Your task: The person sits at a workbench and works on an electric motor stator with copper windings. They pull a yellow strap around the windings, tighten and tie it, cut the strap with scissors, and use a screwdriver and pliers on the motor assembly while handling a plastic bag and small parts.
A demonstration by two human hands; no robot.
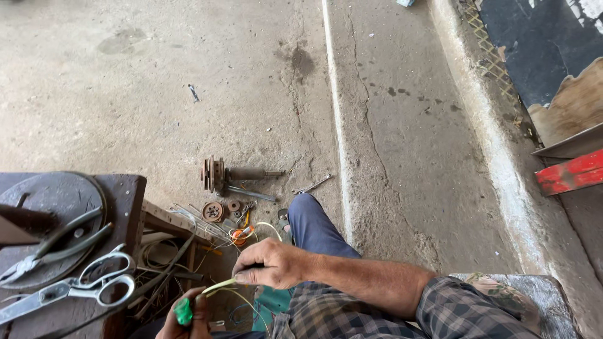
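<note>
The right hand (271,263) is reaching leftward, knuckles up, fingers pinching a yellow-green wire (221,286); the left hand (188,317) is gripping a green piece (183,312) at its end.

Even, soft daylight; faint shadows; sharp focus; slight wide-angle bending at edges.

Scissors (75,290) and pliers (50,248) lie on the tabletop (122,194) at nine o'clock. A rusty shaft (235,174) lies on the floor (188,75) at twelve o'clock from the right hand (271,263), small discs (220,209) between them.
</note>
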